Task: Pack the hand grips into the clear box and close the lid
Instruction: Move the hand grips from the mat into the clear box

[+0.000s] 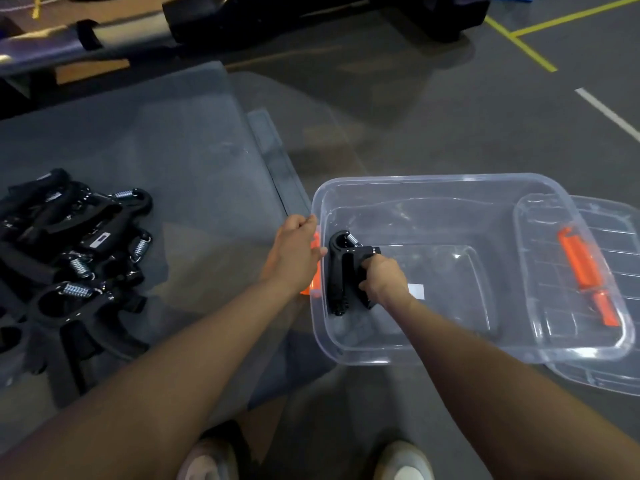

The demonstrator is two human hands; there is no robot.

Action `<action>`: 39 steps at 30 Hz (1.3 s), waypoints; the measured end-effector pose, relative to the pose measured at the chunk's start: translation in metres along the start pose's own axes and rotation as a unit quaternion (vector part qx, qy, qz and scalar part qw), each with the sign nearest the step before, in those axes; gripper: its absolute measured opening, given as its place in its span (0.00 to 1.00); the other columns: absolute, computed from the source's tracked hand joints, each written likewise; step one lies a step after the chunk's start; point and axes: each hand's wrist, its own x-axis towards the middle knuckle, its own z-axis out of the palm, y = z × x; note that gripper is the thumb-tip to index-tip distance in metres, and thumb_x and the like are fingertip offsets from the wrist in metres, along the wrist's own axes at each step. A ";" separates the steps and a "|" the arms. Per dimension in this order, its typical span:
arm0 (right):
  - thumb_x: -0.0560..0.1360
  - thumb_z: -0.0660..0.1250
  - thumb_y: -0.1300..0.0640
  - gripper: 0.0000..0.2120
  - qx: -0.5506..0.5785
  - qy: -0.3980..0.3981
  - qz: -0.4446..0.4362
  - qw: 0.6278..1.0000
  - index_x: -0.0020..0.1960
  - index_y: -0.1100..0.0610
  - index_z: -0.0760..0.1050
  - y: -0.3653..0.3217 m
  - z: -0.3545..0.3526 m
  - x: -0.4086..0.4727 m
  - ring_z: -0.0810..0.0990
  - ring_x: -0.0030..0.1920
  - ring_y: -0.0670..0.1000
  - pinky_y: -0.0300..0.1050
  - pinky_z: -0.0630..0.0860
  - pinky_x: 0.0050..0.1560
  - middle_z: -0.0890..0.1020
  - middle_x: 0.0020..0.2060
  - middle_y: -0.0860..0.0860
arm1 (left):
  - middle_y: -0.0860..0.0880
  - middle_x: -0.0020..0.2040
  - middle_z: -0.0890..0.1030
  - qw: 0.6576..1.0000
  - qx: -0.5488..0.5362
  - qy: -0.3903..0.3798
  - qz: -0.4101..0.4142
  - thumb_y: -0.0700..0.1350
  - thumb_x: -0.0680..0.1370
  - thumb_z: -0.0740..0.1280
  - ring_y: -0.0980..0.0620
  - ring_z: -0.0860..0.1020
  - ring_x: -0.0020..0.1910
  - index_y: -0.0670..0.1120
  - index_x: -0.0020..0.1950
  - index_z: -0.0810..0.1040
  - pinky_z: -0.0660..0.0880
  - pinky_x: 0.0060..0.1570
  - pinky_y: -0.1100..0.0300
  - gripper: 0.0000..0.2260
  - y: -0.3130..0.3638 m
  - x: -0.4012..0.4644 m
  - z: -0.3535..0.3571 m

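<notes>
The right hand point(382, 280) is curling its fingers point(367, 289) round a black hand grip point(341, 271), holding it inside the clear box point(433, 355) against the box's left wall; the left hand point(294, 252) is gripping that wall's rim, over an orange latch point(314, 268); the lid point(588, 271) is leaning on the box's right rim; a pile of hand grips point(69, 258) is lying left of the box on a grey surface point(156, 133).
</notes>
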 end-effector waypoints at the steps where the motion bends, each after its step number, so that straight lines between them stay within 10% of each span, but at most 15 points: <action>1: 0.73 0.66 0.66 0.13 0.015 -0.004 -0.005 1.000 0.56 0.59 0.79 0.000 -0.002 -0.001 0.81 0.54 0.59 0.45 0.76 0.52 0.83 0.52 0.58 | 0.45 0.65 0.68 1.000 -0.004 0.002 -0.001 0.42 0.78 0.63 0.47 0.69 0.64 0.40 0.73 0.63 0.63 0.62 0.63 0.24 0.000 0.000 0.000; 8: 0.73 0.70 0.60 0.21 0.207 0.095 -0.035 0.973 0.65 0.58 0.74 -0.046 -0.048 -0.020 0.79 0.58 0.58 0.53 0.76 0.60 0.80 0.58 0.57 | 0.42 0.68 0.69 1.000 0.000 0.006 -0.027 0.44 0.78 0.63 0.44 0.66 0.69 0.45 0.73 0.65 0.63 0.69 0.57 0.23 -0.014 -0.011 -0.018; 25: 0.71 0.73 0.60 0.18 0.113 -0.033 -0.231 0.966 0.58 0.65 0.76 -0.303 0.055 -0.131 0.79 0.53 0.55 0.46 0.72 0.59 0.78 0.46 0.56 | 0.42 0.64 0.71 0.961 -0.037 0.185 -0.204 0.43 0.76 0.66 0.44 0.72 0.64 0.44 0.67 0.71 0.68 0.65 0.53 0.19 -0.197 -0.170 -0.185; 39: 0.71 0.73 0.57 0.25 -0.004 -0.040 -0.198 0.979 0.65 0.61 0.70 -0.292 0.135 -0.125 0.75 0.64 0.59 0.47 0.70 0.64 0.75 0.64 0.59 | 0.48 0.65 0.69 0.948 -0.105 0.162 -0.254 0.45 0.76 0.66 0.47 0.73 0.65 0.47 0.67 0.71 0.71 0.64 0.48 0.19 -0.261 -0.192 -0.141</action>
